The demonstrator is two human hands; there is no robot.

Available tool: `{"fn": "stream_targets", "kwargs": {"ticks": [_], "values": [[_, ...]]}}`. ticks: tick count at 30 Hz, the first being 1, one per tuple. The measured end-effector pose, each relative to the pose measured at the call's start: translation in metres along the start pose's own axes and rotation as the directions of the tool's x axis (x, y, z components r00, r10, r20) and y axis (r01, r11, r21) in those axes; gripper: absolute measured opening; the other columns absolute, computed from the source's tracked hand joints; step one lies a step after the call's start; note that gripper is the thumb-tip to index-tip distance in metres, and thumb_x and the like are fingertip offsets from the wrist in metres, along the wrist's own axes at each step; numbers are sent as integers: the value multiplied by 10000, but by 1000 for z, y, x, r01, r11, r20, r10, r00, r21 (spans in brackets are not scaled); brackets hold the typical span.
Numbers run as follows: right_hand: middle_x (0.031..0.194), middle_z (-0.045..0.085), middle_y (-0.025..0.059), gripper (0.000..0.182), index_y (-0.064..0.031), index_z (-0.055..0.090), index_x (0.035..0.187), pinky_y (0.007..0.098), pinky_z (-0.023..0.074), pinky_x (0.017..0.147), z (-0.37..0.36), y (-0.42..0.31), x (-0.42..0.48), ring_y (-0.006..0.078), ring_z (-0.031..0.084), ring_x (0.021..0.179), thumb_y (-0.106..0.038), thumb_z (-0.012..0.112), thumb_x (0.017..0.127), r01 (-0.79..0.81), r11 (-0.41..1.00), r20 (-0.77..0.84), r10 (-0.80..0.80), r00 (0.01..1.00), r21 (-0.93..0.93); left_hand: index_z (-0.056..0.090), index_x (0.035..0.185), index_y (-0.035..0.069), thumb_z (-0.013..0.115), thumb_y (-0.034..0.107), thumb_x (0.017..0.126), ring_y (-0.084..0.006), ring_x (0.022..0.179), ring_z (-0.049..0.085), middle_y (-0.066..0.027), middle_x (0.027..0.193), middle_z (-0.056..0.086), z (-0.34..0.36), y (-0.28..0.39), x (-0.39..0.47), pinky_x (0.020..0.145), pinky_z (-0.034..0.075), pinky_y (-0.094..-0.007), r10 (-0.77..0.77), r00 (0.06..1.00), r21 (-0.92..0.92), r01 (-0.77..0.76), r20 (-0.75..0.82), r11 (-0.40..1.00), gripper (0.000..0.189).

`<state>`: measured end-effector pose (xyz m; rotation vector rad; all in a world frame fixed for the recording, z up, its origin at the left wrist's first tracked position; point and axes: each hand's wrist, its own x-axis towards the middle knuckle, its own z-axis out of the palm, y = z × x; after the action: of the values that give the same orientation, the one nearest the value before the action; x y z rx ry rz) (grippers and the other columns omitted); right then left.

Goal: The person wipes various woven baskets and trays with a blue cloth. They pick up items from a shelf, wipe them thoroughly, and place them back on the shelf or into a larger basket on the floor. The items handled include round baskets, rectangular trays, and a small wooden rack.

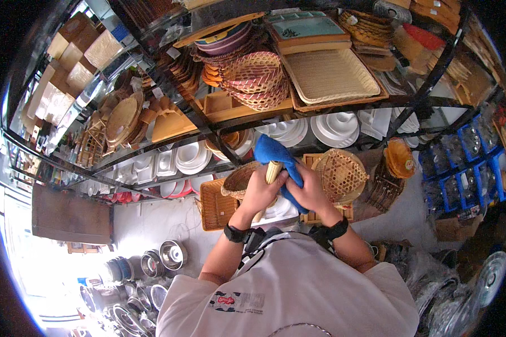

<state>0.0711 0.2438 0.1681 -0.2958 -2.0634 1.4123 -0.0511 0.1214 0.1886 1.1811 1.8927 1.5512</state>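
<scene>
My left hand (261, 187) is closed around a pale wooden or bamboo stick-like handle (274, 170), held upright in front of my chest. The handle's lower end shows below my fist. A blue cloth (272, 151) hangs over the top and down between my hands, and my right hand (308, 189) grips it. Just behind my left hand is a round woven basket (236, 179), next to a rectangular brown wicker basket (217, 204). To the right of my right hand lies a round open-weave bamboo basket (341, 175). Whether the handle belongs to a larger item is hidden.
A black-framed shelf (244, 120) crosses ahead, with stacked red-and-tan baskets (257, 76) and a rectangular woven tray (331, 76). White plates (335, 126) fill the level below. Metal pots (173, 255) stand on the floor at lower left, blue bins (468, 168) at right, plastic-wrapped goods (442, 295) at lower right.
</scene>
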Motion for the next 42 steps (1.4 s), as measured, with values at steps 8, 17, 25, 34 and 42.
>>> {"fn": "stream_targets", "kwargs": {"ticks": [8, 17, 25, 34, 42], "values": [[1193, 663, 75, 447, -15, 605, 1324, 332, 512, 935, -12, 17, 6, 160, 624, 1041, -249, 632, 944, -62, 676, -313, 417, 853, 734, 599, 986, 26, 666, 337, 998, -137, 698, 522, -31, 763, 564, -9, -15, 14, 624, 459, -329, -144, 962, 0, 148, 233, 989, 319], [1207, 669, 79, 632, -10, 545, 1400, 338, 486, 991, -2, 18, -33, 172, 615, 1103, -365, 744, 916, -372, 858, 182, 327, 927, 354, 470, 849, 164, 544, 450, 1043, -91, 526, 323, 50, 657, 332, -14, -15, 36, 510, 305, -255, -131, 988, -941, 123, 85, 315, 354], [1185, 672, 68, 589, 11, 557, 1339, 324, 511, 962, 1, 39, -39, 167, 639, 1051, -161, 807, 834, -496, 801, 318, 399, 860, 335, 472, 861, 146, 502, 412, 1066, -78, 515, 312, 53, 636, 329, -34, -16, 40, 488, 287, -250, -67, 998, -966, 8, -10, 257, 337], [1000, 701, 37, 392, -39, 637, 1186, 308, 563, 784, 38, 66, -48, 145, 676, 872, -136, 795, 841, -443, 558, -65, 669, 740, 702, 510, 1229, -1, 595, 160, 1033, -170, 996, 626, -93, 1063, 665, 58, -67, 11, 899, 506, -319, -126, 987, -209, 102, -103, 972, 268], [997, 710, 81, 398, -32, 626, 1214, 348, 594, 720, -16, 73, -107, 197, 701, 805, -112, 785, 858, -413, 612, -364, 763, 535, 675, 419, 1244, 31, 542, 164, 1036, -204, 694, 652, -108, 879, 630, 126, -137, 30, 631, 542, -395, -304, 931, -267, 351, 201, 898, 275]]}}
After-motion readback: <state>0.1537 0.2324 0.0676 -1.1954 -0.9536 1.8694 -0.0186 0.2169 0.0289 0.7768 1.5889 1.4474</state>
